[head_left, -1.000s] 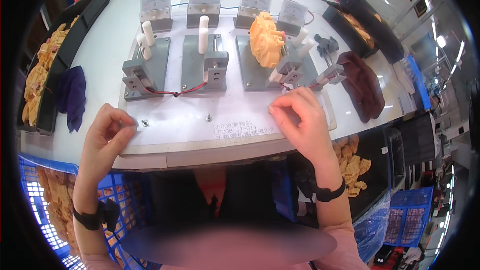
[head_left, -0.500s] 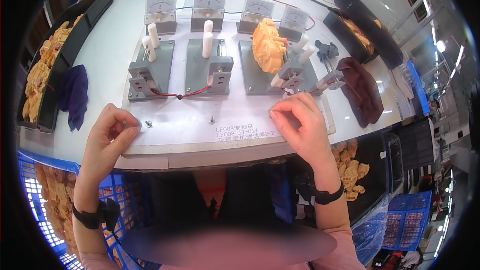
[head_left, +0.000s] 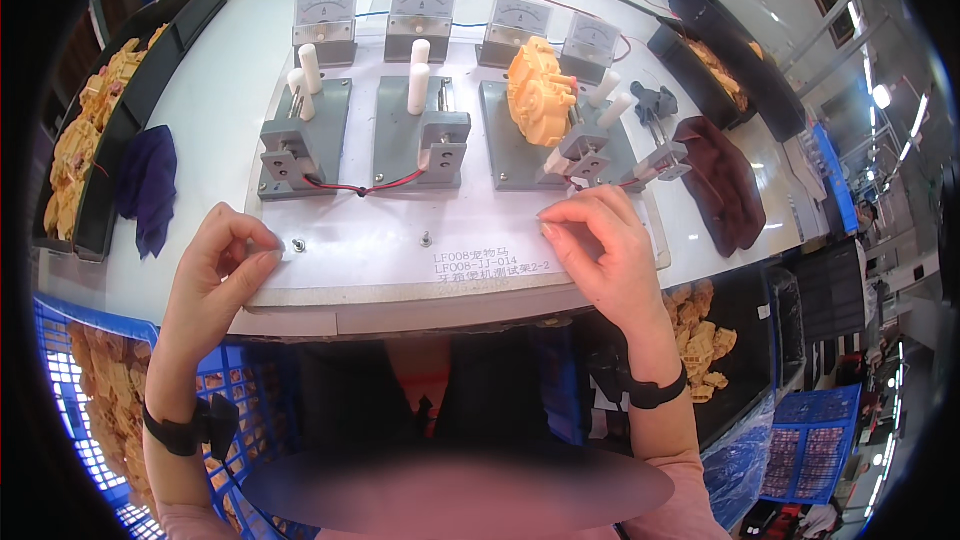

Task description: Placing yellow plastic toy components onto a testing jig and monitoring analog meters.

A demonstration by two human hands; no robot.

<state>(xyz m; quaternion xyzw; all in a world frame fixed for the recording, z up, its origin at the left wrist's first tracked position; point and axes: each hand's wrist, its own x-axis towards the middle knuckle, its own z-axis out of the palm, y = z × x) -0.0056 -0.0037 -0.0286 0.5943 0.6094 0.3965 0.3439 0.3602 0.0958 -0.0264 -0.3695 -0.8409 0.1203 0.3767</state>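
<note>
1. Both hands have shifted only slightly on the white test board [head_left: 450, 250] since the earlier frames — the left hand [head_left: 222, 260] has closed in on the small screw stud [head_left: 298, 245] at the board's near left, fingers pinched; I cannot tell whether it holds anything.
2. The right hand [head_left: 605, 245] rests at the board's near right, fingers curled and pinched just in front of the right grey fixture [head_left: 560, 145]; its contents are hidden.
3. The orange plastic part [head_left: 538, 90] sits clamped on that fixture, far of the right hand.
4. Risk, as I judge it — a sleeve or finger could snag the red wire [head_left: 365, 187] and loosen its connection.
5. A dark printed label [head_left: 492, 266] sits on the board's near edge, between the hands.
</note>
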